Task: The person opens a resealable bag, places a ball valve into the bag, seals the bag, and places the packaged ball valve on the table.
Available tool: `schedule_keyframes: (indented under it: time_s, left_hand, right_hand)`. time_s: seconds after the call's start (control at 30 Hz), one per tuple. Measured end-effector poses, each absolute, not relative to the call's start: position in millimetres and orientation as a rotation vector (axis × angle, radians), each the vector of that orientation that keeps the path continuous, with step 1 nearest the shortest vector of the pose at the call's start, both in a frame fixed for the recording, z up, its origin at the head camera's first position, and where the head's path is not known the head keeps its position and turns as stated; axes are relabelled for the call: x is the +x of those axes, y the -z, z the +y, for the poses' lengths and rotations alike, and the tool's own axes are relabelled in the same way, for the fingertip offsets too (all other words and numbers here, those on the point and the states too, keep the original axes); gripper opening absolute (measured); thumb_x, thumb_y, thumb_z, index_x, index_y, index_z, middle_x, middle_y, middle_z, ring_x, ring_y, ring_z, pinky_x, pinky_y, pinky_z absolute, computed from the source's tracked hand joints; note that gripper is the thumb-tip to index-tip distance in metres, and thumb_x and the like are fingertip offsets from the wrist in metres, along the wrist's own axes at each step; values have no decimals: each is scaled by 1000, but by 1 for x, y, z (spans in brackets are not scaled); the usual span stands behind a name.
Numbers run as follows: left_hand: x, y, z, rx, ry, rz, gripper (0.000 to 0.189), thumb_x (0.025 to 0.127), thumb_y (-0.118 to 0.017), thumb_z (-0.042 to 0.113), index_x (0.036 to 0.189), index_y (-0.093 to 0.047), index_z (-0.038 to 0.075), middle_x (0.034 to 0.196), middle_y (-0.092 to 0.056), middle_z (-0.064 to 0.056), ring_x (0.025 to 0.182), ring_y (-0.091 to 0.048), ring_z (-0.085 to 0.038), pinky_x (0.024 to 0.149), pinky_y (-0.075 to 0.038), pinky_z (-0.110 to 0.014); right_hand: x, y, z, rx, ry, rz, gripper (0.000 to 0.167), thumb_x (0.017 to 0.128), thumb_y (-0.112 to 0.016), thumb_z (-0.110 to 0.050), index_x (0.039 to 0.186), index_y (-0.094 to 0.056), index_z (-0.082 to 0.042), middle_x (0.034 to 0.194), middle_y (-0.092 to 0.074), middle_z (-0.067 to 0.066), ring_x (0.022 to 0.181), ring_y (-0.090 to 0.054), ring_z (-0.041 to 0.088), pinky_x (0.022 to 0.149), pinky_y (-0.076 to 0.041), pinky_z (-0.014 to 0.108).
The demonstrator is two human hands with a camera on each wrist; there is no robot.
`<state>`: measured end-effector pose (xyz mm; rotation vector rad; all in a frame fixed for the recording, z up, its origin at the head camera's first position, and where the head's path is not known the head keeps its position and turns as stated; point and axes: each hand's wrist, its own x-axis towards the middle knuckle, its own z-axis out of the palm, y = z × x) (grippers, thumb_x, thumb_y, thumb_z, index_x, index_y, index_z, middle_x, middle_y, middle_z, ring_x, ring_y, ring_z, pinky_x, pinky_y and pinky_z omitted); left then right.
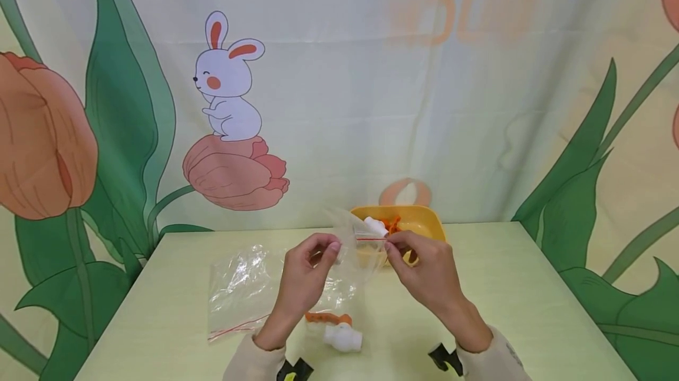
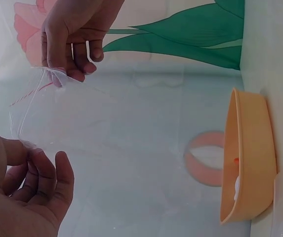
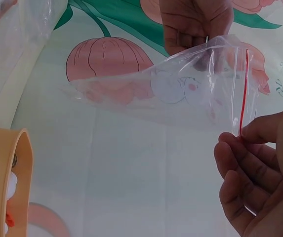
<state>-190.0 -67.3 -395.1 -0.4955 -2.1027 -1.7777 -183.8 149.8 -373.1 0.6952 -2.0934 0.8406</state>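
Note:
A clear zip bag point(image 1: 347, 233) with a red seal line is stretched upright between my two hands. My left hand point(image 1: 307, 266) pinches one upper corner between thumb and forefinger. At the other end of the red line, my right hand point(image 1: 427, 266) pinches the bag's edge, its remaining fingers loosely curled, as the right wrist view shows. The bag point(image 3: 200, 84) looks flat, with nothing visible inside. Below the hands, a white plastic pipe fitting point(image 1: 343, 338) lies on the table beside an orange handle-like piece point(image 1: 329, 317).
Another clear zip bag point(image 1: 239, 292) lies flat at the left, its red seal toward me. Behind my hands stands a yellow bin point(image 1: 432, 219) holding white pieces point(image 1: 375, 226) and orange pieces. A printed cloth point(image 1: 329, 104) hangs along the table's point(image 1: 504, 298) back edge.

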Motion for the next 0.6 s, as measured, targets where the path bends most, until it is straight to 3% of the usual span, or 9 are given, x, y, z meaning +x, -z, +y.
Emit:
schedule_keyframes:
  time_s: [0.27, 0.47, 0.6]
  left_hand:
    - [-190, 395, -74, -486, 1730, -2136, 15, 96, -65, 21, 97, -70, 8, 83, -66, -7, 74, -64, -24, 80, -56, -24]
    - [-191, 397, -77, -491, 1707, -2133, 12, 95, -65, 20, 95, -71, 9, 81, -67, -6, 72, -63, -15, 79, -57, -25]
    - [-189, 394, -77, -484, 1747, -2136, 11, 95, -65, 17, 94, -71, 8, 79, -63, -8, 67, -61, -10, 67, -58, -26]
  right_hand:
    - [-186, 372, 157, 666, -814, -2131, 8, 80, -77, -6, 83, -72, -11, 70, -70, -5, 61, -62, 3, 51, -49, 19]
    - [-189, 374, 162, 659, -786, -2151, 9, 80, -76, -5, 84, -73, -13, 70, -70, -5, 61, -62, 3, 50, -50, 23]
    - [-190, 376, 162, 650, -787, -2178, 5, 82, -76, -9, 83, -73, -13, 70, -70, -6, 61, -61, 2, 51, -48, 19]
